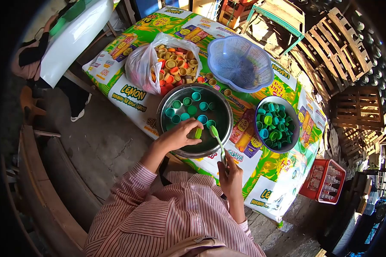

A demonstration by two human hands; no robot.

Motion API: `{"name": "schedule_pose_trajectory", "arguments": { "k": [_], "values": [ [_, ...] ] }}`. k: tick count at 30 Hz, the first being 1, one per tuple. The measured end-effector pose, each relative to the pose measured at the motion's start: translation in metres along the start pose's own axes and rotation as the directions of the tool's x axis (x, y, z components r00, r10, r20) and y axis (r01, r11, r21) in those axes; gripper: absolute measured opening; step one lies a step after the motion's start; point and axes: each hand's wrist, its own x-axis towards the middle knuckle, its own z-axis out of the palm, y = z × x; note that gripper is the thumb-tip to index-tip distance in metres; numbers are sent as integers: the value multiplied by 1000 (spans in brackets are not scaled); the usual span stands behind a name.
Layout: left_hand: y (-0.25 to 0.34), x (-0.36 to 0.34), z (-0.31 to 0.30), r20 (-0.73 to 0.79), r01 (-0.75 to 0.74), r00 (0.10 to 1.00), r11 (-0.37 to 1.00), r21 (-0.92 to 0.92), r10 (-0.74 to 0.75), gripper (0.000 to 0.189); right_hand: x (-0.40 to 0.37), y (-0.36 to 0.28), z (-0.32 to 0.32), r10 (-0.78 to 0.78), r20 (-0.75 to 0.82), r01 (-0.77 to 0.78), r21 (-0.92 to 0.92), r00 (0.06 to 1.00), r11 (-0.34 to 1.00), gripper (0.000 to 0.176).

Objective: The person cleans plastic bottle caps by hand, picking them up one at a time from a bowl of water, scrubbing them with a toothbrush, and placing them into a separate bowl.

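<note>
My left hand (183,135) pinches a light green bottle cap (198,133) over the near side of a round metal basin (162,112). Several teal and green bottle caps (196,96) sit in the basin, which seems to hold water. In my right hand (230,173) is a green and white toothbrush (219,144), its head raised at the basin's right rim, apart from the cap. To the right stands a bowl (258,139) full of green and teal caps (275,127).
Behind the basin are a plastic bag (143,70) of yellow and orange caps and a blue plastic basket (240,64). A printed cloth covers the table (135,100). A red crate (324,181) stands right, wooden pallets (330,51) behind. Another person (32,58) is at far left.
</note>
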Motion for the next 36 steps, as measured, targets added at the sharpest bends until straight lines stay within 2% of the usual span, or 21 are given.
{"name": "schedule_pose_trajectory", "arguments": {
  "k": [5,6,7,8,10,12,16,19,21,22,24,25,26,28,29,30,32,34,36],
  "values": [
    [6,-6,-2,-129,-4,992,998,69,13,35,2,1,-2,48,12,-47,-17,999,999,43],
    [9,-7,-3,-163,24,987,995,96,-8,34,2,1,-2,-19,8,19,-27,1000,999,45],
    [12,-7,-5,-164,23,986,995,98,-7,34,3,0,-1,-85,5,85,-37,996,996,46],
    [15,-6,-6,-164,28,986,995,95,-12,34,3,-1,-1,-86,5,86,-36,996,996,46],
    [19,-6,-8,-165,32,986,995,93,-16,33,4,-7,1,-223,66,233,-224,972,947,48],
    [20,-4,-9,-119,54,992,997,54,-47,35,6,-6,5,-232,80,245,-263,969,933,47],
    [21,-4,-9,-94,88,992,992,95,-79,35,14,6,9,-181,5,178,-196,983,964,47],
    [21,-2,-6,-127,61,991,996,67,-53,37,12,-7,6,-243,84,256,-208,966,944,49],
    [19,-1,-5,-181,-36,983,999,33,41,63,14,-1,9,-203,59,211,-210,977,955,49],
    [22,-1,-4,-182,-38,982,999,33,43,63,15,1,10,-167,38,171,-208,985,963,49],
    [32,-2,-8,-126,91,987,993,-72,-99,94,16,-1,9,-130,24,132,-224,991,966,49],
    [38,0,-12,-67,112,992,993,19,-111,112,15,-3,9,-179,47,185,-182,983,966,49],
    [39,0,-12,-71,103,992,994,24,-101,112,16,-5,9,-235,62,242,-140,970,960,49],
    [40,-1,-13,-137,86,987,996,9,-84,114,17,-3,11,-155,20,156,-155,988,975,49],
    [33,0,-12,-135,43,990,999,-5,-43,117,17,-4,11,-158,-28,153,-144,987,978,49],
    [36,0,-13,-148,59,987,998,-30,-63,117,19,-7,10,-161,-71,150,-135,984,979,49],
    [35,0,-11,-197,36,979,998,-58,-47,117,17,-16,6,-166,-48,159,-127,985,979,50],
    [38,0,-13,-217,26,975,994,-104,-48,118,11,-17,5,-186,52,191,-127,981,973,49],
    [36,-3,-12,-217,36,975,996,-78,-53,119,8,-9,7,-162,8,162,-113,987,980,49]
  ]
}}
